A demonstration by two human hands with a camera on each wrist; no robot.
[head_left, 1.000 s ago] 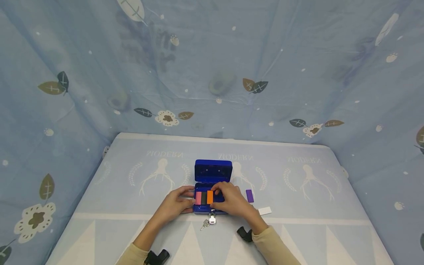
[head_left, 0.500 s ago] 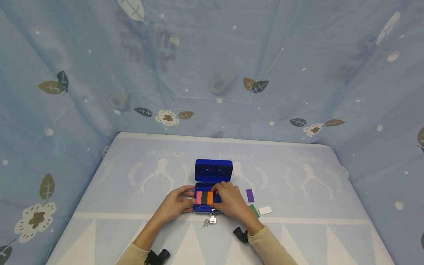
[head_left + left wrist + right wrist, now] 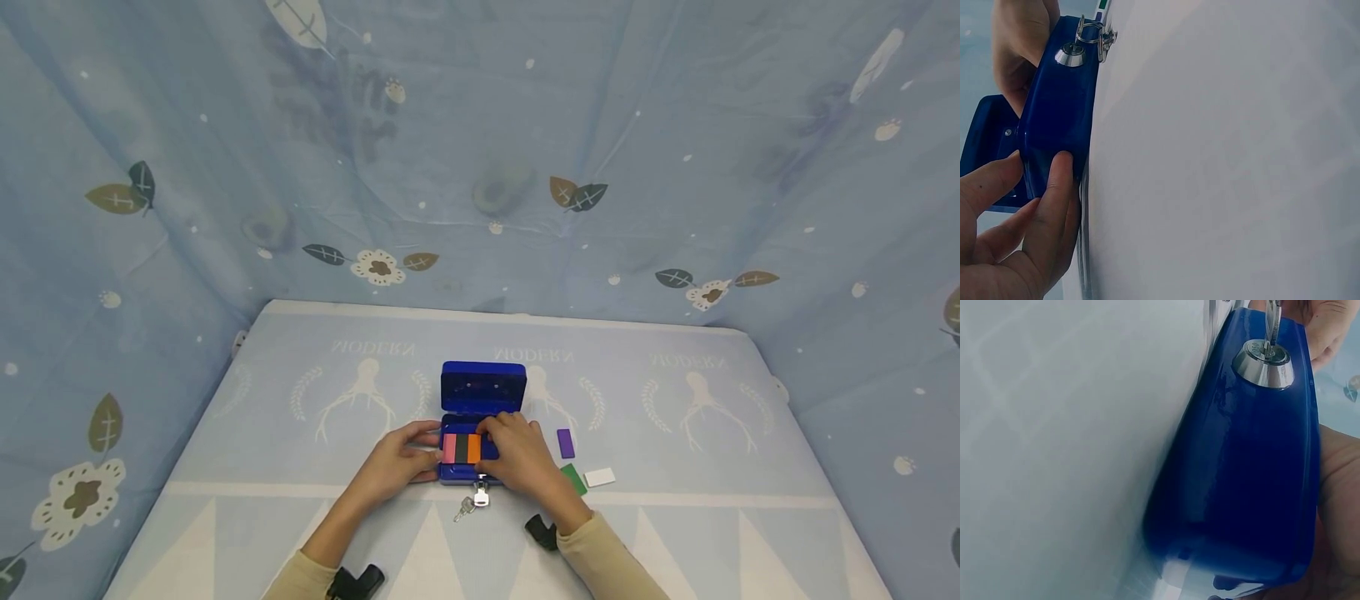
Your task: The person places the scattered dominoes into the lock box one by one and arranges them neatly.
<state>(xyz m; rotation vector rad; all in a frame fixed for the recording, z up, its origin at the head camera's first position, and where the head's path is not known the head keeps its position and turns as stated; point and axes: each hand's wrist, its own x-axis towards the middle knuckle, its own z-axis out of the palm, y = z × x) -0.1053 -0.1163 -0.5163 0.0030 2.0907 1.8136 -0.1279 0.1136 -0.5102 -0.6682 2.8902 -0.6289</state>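
A blue cash box stands with its lid up. Inside it, a pink block, a dark block and an orange block lie side by side. My left hand holds the box's left end, its fingers against the outer wall and one digit over the rim beside the pink block. With thumb and finger at the near and far ends of the orange block, my right hand pinches it; the wrist views hide this contact. A silver lock with keys in it sits on the front wall.
On the table, right of the box, lie a purple block, a green block and a white block. A key hangs off the lock at the front. Patterned blue cloth rises behind the table.
The orange block has come down and shifted left against the dark block, with my right hand on it. My right forearm has swung left, uncovering the green block. My left hand stays put.
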